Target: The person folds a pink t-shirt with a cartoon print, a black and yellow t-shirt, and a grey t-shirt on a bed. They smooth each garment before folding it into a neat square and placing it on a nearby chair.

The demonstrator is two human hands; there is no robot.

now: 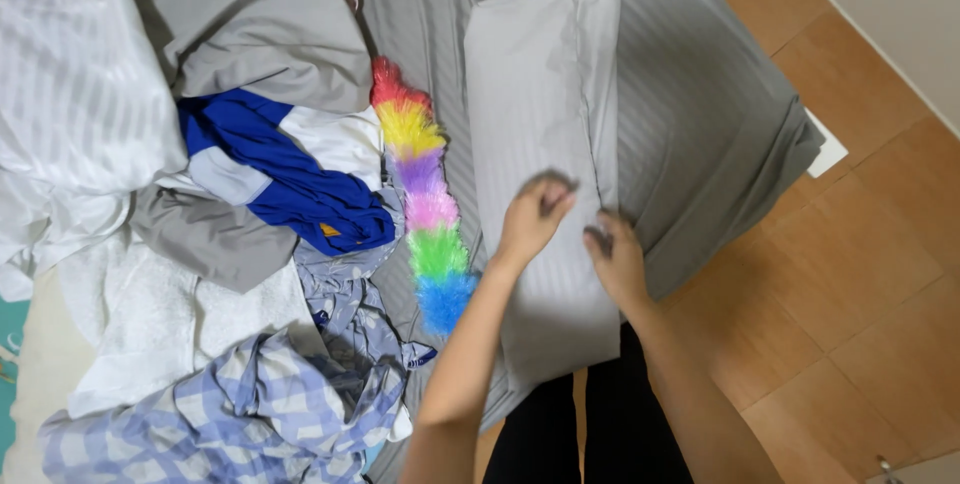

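Note:
A long folded grey cloth [540,94] lies lengthwise on the grey striped bed sheet [690,94]. My left hand [532,219] rests on the cloth's middle with its fingers curled, pressing down. My right hand [618,259] lies flat beside it on the cloth's right edge, fingers spread. Neither hand lifts anything. A rainbow-coloured fluffy duster [425,199] lies just left of the cloth, running from red at the far end to blue near me.
A heap of laundry fills the left: white bedding [70,94], a grey sheet [260,34], a blue and white garment [290,179], a white towel [150,314], a blue checked cloth [250,414]. Wooden floor [880,274] lies to the right of the bed's edge.

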